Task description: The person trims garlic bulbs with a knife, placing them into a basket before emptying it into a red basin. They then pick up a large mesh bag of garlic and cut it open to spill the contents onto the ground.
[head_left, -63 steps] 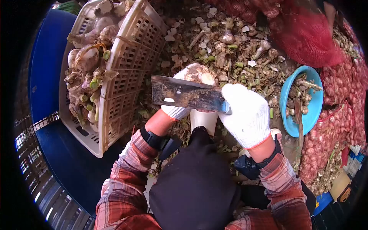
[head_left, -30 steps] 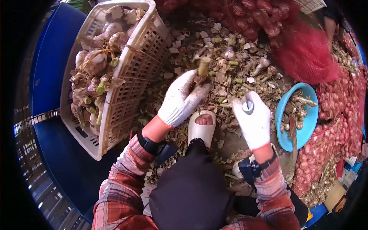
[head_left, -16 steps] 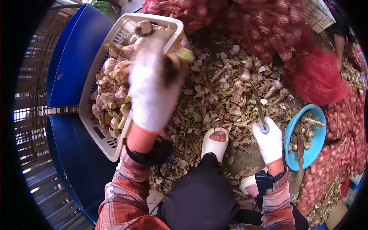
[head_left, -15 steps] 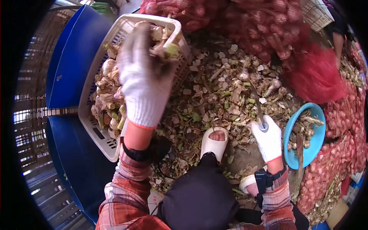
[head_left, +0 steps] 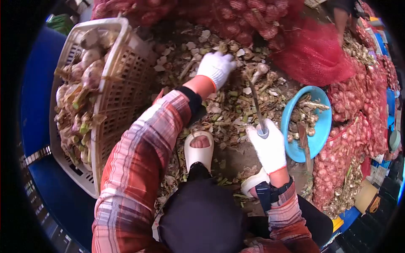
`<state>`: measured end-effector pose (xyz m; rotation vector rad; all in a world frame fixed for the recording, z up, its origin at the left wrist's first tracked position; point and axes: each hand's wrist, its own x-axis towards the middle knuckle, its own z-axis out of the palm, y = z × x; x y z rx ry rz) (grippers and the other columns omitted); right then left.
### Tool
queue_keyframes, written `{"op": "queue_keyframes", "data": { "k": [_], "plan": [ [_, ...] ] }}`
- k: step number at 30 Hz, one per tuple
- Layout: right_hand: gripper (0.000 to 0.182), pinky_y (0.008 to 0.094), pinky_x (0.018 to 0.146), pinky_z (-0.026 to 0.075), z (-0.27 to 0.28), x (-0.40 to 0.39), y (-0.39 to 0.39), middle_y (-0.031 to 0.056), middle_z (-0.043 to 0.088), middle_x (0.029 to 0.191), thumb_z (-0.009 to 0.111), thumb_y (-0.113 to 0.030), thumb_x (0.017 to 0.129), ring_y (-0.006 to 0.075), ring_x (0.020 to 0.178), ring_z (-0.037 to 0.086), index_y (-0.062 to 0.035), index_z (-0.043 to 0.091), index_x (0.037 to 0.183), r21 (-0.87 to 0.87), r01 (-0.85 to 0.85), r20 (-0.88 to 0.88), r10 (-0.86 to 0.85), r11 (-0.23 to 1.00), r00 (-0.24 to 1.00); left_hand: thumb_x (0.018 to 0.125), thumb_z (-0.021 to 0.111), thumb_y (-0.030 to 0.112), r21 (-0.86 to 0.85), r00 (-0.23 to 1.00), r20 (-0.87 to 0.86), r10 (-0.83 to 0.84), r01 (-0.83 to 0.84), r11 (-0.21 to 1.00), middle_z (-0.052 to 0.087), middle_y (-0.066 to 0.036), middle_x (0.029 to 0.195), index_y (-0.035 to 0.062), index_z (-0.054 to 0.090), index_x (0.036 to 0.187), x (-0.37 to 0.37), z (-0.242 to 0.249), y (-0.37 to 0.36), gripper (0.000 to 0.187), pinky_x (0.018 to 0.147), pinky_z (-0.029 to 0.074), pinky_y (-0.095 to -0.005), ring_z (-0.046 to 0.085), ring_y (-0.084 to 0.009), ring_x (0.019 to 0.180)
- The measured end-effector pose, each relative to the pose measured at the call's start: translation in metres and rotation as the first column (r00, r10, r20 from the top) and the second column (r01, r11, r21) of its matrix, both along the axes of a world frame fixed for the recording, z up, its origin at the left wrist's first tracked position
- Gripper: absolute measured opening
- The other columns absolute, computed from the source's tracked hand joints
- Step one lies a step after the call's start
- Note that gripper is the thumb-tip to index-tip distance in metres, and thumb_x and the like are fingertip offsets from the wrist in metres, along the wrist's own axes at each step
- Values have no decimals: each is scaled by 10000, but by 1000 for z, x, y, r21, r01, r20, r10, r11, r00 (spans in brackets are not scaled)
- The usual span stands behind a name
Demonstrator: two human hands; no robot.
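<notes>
My right hand, in a white knit glove, is closed around the handle of a knife, whose long, thin blade points up and away. My left hand, gloved the same way, is low over a heap of garlic scraps on the ground. Its fingertips are blurred and partly hidden, so I cannot make out whether they hold anything. Right of it lies a garlic bulb with its stem. At the left, a white plastic basket holds many garlic bulbs with cut stalks.
Beside my right hand sits a blue basin holding garlic pieces and a wooden stick. Red mesh sacks of garlic line the right, and more stand at the back. Another person's arm shows at the top right. My sandalled foot is below the scraps.
My left hand has moved from over the basket, rightward to the scrap heap. The view has shifted to the right. My right hand still grips the knife.
</notes>
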<state>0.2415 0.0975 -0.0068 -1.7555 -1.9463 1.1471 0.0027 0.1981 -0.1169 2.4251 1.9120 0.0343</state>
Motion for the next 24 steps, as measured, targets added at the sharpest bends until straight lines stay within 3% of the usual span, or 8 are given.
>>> {"op": "queue_keyframes", "data": {
  "k": [4,5,8,14,16,18,19,24],
  "plan": [
    [337,396,585,473,1,9,11,161,561,651,740,-290,858,275,584,579,-10,557,821,54,-52,93,47,997,995,878,580,83,-101,986,-119,120,-132,986,600,-130,1174,157,550,1352,-13,-25,12,481,746,575,-436,687,-304,935],
    [341,394,582,471,-2,11,15,164,562,651,738,-289,859,275,580,573,-8,549,816,33,-31,85,28,999,996,891,550,44,-291,943,11,331,-314,904,592,-154,1191,146,518,1375,-18,-32,21,496,732,566,-455,689,-324,916],
    [326,396,566,464,-13,11,25,169,572,642,726,-272,870,292,563,560,-16,535,803,-2,10,60,-10,1000,998,766,750,204,-312,913,138,383,-327,892,622,-168,1152,140,562,1326,-40,-9,-25,594,836,549,-437,653,-368,1008],
    [278,440,574,486,-19,-25,33,185,597,730,744,-251,835,372,650,614,-40,563,831,232,-266,90,252,936,964,663,850,362,35,798,560,221,-289,957,656,-131,1157,119,630,1212,-43,49,-113,640,939,517,-414,636,-335,1057],
    [250,439,587,513,-21,-36,28,156,608,796,757,-234,794,356,688,637,-72,587,879,387,-351,130,327,853,936,694,885,256,-469,239,820,520,-241,850,617,-123,1262,97,473,1391,-32,54,-132,826,1004,500,-364,607,-215,1164],
    [282,420,602,534,-11,-46,24,116,595,816,766,-228,752,332,711,646,-106,596,940,479,-503,183,478,720,859,739,877,180,-522,-204,832,516,28,853,610,-119,1290,75,366,1449,-22,50,-149,881,1028,500,-364,587,-194,1197],
    [331,409,617,533,-10,-48,21,102,583,837,768,-219,711,316,727,642,-118,595,976,459,-551,225,509,697,831,789,842,103,-486,-252,841,479,37,873,610,-113,1289,68,313,1468,-15,43,-161,861,1034,504,-359,586,-183,1185],
    [348,417,626,516,3,-46,12,108,582,838,754,-196,698,311,727,630,-110,602,998,451,-601,284,532,660,797,956,634,119,-543,87,838,539,35,839,614,-95,1327,41,543,1353,-13,-7,-199,414,1073,447,-354,573,-206,1216]
  ]
}}
